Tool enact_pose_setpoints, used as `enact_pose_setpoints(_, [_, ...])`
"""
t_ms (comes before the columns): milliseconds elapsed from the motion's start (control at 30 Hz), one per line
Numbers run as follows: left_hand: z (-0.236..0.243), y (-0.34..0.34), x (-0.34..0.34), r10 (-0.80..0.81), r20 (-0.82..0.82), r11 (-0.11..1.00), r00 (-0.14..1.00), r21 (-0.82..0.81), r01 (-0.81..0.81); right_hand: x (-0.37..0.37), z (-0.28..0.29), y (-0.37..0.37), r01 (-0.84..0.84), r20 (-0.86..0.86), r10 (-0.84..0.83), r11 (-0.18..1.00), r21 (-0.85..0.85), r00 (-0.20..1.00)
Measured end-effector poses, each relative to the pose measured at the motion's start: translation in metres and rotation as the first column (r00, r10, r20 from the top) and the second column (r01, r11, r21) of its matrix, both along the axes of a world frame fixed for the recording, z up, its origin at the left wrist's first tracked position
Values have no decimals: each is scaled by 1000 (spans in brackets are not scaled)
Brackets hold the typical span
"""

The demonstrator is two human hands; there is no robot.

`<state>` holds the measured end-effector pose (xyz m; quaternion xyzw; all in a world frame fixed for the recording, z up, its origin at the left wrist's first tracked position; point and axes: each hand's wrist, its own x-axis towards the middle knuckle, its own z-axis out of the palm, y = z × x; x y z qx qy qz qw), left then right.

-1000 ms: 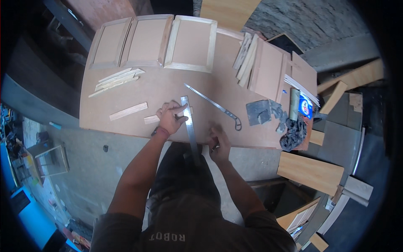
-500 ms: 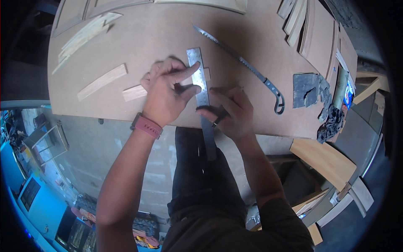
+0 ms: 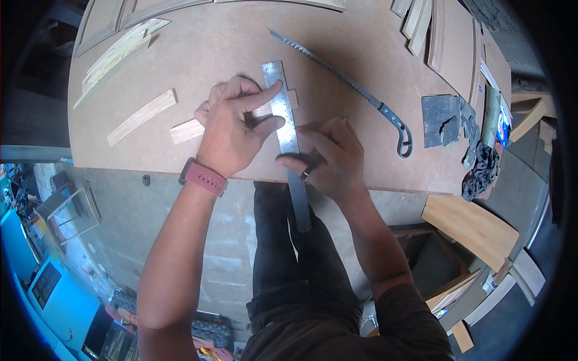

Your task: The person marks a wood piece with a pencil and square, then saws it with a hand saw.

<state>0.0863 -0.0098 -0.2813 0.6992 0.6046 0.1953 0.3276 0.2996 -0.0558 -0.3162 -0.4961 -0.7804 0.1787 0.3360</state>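
Left grip (image 3: 232,129) presses flat, fingers spread, pinning the steel ruler (image 3: 284,114) across the wood strip (image 3: 188,130); right grip (image 3: 334,159) pinches the ruler's lower end at the bench (image 3: 198,54) edge.

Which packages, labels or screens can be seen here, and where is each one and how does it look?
Package: at the right edge of the workbench, small, blue with some white; mostly hidden, so its shape is unclear.
Tube: beside that package, upright in the picture, pale green and long.
No screens or signs can be made out.
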Motion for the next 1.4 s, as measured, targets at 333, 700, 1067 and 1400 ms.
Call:
enact_pose_setpoints(333, [-2, 2, -2, -3, 27, 1000, 1000, -3, 4, 4, 0, 0, 36, -113, -37, 999, -12, 993])
enact_pose_setpoints(700, [3, 4, 1, -49, -15, 999, 999, 17, 49, 23, -7, 47, 97, -542, -110, 994, -51, 833])
enact_pose_setpoints(1067, [-1, 2, 0, -6, 50, 1000, 999, 3, 6, 4, 4, 62, -61, -475, -70, 965, -256, 877])
enact_pose_setpoints(1400, [0, 3, 0, -1, 42, 1000, 999, -7, 1, 2, 2, 65, -91, -438, -12, 973, -212, 899])
